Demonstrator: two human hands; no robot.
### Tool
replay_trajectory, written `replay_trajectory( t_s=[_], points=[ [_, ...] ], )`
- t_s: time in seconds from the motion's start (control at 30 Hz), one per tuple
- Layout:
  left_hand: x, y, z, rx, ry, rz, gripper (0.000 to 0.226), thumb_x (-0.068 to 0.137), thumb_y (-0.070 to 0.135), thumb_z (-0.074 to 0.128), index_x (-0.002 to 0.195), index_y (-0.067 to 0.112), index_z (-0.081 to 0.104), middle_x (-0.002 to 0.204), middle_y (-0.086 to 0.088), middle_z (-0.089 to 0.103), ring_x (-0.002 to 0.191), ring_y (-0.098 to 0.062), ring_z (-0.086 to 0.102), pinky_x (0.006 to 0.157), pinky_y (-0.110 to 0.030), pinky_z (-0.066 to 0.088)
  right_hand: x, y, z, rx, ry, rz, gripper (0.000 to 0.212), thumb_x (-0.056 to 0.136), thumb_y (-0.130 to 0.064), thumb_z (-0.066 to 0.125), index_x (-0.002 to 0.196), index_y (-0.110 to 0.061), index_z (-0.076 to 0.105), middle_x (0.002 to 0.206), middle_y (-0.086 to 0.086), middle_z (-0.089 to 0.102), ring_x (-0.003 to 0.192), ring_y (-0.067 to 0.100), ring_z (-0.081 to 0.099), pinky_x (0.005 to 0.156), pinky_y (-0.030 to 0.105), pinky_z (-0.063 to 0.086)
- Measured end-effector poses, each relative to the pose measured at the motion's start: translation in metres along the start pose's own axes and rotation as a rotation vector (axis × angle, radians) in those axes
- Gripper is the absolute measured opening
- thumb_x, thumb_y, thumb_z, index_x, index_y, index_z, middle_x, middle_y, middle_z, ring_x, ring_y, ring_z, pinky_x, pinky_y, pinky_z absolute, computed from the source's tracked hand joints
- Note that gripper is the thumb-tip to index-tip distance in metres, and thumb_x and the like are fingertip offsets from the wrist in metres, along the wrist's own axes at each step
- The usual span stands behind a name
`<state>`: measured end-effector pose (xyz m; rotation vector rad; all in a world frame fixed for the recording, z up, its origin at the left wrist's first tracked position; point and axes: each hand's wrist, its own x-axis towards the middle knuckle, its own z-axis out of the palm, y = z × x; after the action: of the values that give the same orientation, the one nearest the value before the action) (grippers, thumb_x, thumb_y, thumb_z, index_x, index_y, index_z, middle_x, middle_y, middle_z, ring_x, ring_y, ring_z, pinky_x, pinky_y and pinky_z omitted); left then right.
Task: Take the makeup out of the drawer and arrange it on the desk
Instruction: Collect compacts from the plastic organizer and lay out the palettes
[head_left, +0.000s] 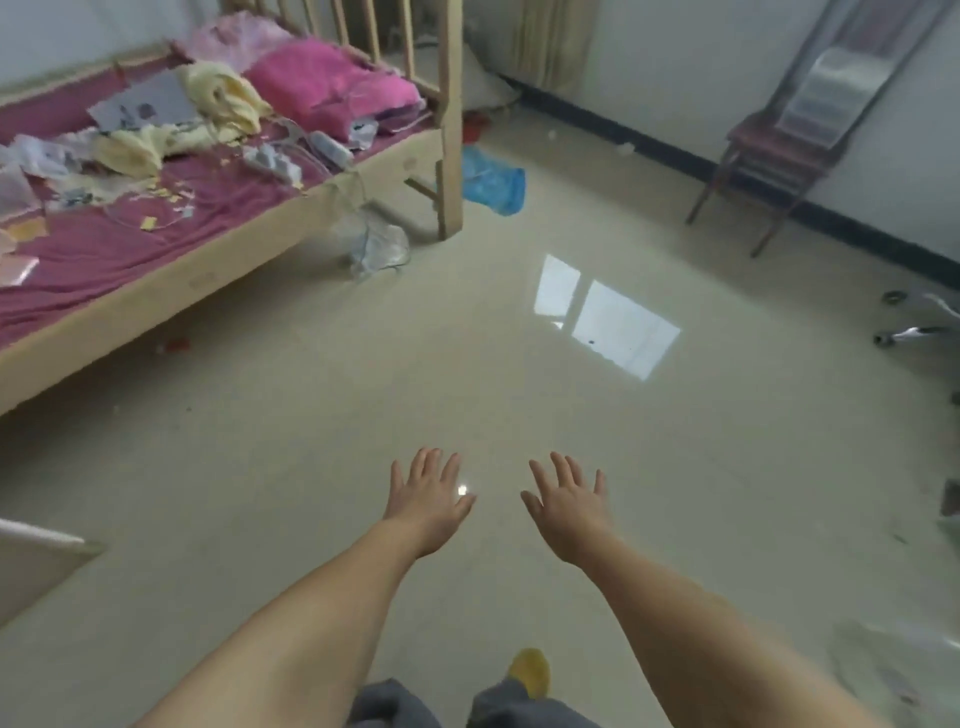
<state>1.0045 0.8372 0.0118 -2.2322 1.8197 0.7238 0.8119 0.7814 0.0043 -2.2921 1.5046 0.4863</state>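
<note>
My left hand (428, 496) and my right hand (569, 501) are stretched out in front of me over the pale tiled floor, palms down, fingers spread and straight. Neither hand holds anything. No drawer, desk or makeup shows in this view. A pale furniture corner (36, 561) pokes in at the left edge; I cannot tell what it belongs to.
A wooden bed (218, 249) with a magenta sheet, clothes and scattered bits stands at the left. A blue bag (491, 184) and a clear plastic bag (379, 247) lie by the bedpost. A dark red chair (769, 156) stands by the right wall. My yellow slipper (530, 670) shows below.
</note>
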Motion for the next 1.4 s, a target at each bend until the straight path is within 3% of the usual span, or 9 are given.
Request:
replay_trajectory(
  t_s=[0.3, 0.7, 1.0, 1.2, 1.4],
  points=[
    [0.131, 0.188, -0.035, 0.162, -0.045, 0.311, 0.063, 0.097, 0.052, 0.022, 0.15, 0.02, 0.009, 0.158, -0.005, 0.005, 0.146, -0.021, -0.001, 0.114, -0.052, -0.002, 0.029, 0.179, -0.04, 0.113, 0.034, 0.287, 0.055, 0.099, -0.05, 0.015, 0.149, -0.027, 0.016, 0.158, 0.005, 0.015, 0.144, 0.022, 0.014, 0.111, 0.052, 0.013],
    [0.387, 0.324, -0.162, 0.31, -0.035, 0.522, 0.062, 0.098, 0.051, 0.021, 0.149, 0.02, 0.01, 0.157, -0.006, 0.012, 0.146, -0.021, 0.002, 0.115, -0.055, -0.002, 0.199, 0.353, -0.163, 0.178, 0.089, 0.527, 0.049, 0.099, -0.048, 0.019, 0.142, -0.026, 0.028, 0.149, 0.006, 0.033, 0.133, 0.024, 0.034, 0.103, 0.046, 0.026],
    [0.562, 0.429, -0.242, 0.331, -0.031, 0.574, 0.062, 0.097, 0.053, 0.022, 0.149, 0.02, 0.011, 0.157, -0.006, 0.013, 0.145, -0.023, 0.004, 0.114, -0.056, -0.002, 0.329, 0.485, -0.255, 0.22, 0.119, 0.602, 0.049, 0.099, -0.048, 0.021, 0.142, -0.026, 0.031, 0.147, 0.005, 0.036, 0.132, 0.024, 0.036, 0.101, 0.044, 0.027],
    [0.689, 0.53, -0.277, 0.309, -0.023, 0.558, 0.062, 0.097, 0.052, 0.022, 0.148, 0.02, 0.012, 0.157, -0.006, 0.014, 0.145, -0.023, 0.005, 0.115, -0.055, -0.001, 0.437, 0.607, -0.316, 0.216, 0.115, 0.555, 0.049, 0.099, -0.047, 0.021, 0.143, -0.025, 0.027, 0.15, 0.005, 0.032, 0.135, 0.024, 0.032, 0.107, 0.049, 0.021],
    [0.797, 0.632, -0.329, 0.264, 0.002, 0.548, 0.06, 0.097, 0.052, 0.024, 0.147, 0.02, 0.015, 0.156, -0.006, 0.016, 0.145, -0.022, 0.009, 0.115, -0.054, 0.002, 0.525, 0.725, -0.393, 0.173, 0.098, 0.52, 0.046, 0.099, -0.046, 0.023, 0.137, -0.024, 0.036, 0.142, 0.006, 0.039, 0.132, 0.024, 0.035, 0.109, 0.05, 0.019]
  ],
)
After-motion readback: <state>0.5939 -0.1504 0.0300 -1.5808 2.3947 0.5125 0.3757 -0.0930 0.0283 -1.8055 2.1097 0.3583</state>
